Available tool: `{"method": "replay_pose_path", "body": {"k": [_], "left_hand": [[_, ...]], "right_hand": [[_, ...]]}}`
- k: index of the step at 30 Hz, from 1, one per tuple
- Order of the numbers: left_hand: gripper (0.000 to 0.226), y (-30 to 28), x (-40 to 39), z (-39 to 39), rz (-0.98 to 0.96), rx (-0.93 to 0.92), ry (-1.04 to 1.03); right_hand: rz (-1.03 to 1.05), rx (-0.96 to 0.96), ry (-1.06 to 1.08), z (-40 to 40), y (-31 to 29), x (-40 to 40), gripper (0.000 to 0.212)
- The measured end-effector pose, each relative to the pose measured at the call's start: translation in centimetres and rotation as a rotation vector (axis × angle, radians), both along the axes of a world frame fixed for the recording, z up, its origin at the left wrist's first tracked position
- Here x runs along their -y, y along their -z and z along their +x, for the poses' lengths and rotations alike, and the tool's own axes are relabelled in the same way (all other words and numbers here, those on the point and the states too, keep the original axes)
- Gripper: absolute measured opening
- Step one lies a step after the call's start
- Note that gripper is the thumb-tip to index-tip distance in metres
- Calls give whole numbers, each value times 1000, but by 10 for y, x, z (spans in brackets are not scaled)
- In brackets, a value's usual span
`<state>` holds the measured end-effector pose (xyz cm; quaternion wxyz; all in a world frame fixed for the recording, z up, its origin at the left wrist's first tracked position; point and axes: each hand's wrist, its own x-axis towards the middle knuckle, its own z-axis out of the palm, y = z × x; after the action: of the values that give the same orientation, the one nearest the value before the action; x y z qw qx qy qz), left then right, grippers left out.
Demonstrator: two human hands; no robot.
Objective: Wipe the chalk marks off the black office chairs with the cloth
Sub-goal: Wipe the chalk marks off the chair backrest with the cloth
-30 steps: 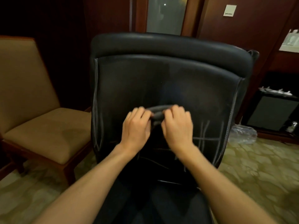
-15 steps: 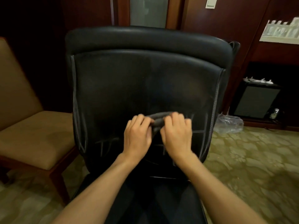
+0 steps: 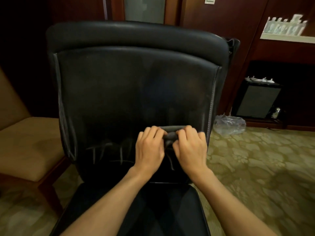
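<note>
Filled the centre of the frame: black office chair (image 3: 136, 86), backrest upright and facing the camera, seat running down to the bottom edge. Lay bunched into a dark grey roll against the lower right of the backrest: cloth (image 3: 171, 132). Gripped the cloth from either end: left hand (image 3: 150, 149) and right hand (image 3: 190, 149), side by side, fingers curled over the roll, knuckles up, thumbs hidden beneath. Pressed the cloth against the leather, as far as could be told. Showed at lower left of the backrest, just left of the left hand: pale chalk marks (image 3: 109, 150), a few upright strokes crossed by level ones. Showed faintly between and below the two hands: more thin chalk strokes, blurred. Ran pale along both side seams of the backrest, chalk or stitching, could not tell which.

Stood at the left edge of the frame: tan upholstered chair (image 3: 25, 143) on a dark wooden frame. Lay on the patterned carpet (image 3: 255, 167) at right, beside the backrest's edge: crumpled clear plastic bag (image 3: 229, 124). Sat in a dark wooden recess at right: small black cabinet (image 3: 257, 101).
</note>
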<state>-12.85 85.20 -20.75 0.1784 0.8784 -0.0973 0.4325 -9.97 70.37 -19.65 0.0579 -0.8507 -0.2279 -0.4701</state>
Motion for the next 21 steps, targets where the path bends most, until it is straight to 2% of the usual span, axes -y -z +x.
{"method": "replay_pose_path", "body": {"k": [5,7,9,14,16,21], "left_hand": [[15,-85,13,29,-24,118,-26],[16,-105,16,37,-31,123,-28],[17,-94,16,37,2,107,-11],[16,-9,10,8,111,14,90],[17,-19,5,10,111,25,104],[16,-98,30,38,51,108,21]], "right_hand": [[63,122,90,24,-87,6,13],[101,134,103,30,-102,5,14],[142,127,89,28,-88,6,14],[101,-20,8,-4,10,14,9],[89,-34,-35,-2,1,18,8],[140,116,23,26,-89,27,10]]}}
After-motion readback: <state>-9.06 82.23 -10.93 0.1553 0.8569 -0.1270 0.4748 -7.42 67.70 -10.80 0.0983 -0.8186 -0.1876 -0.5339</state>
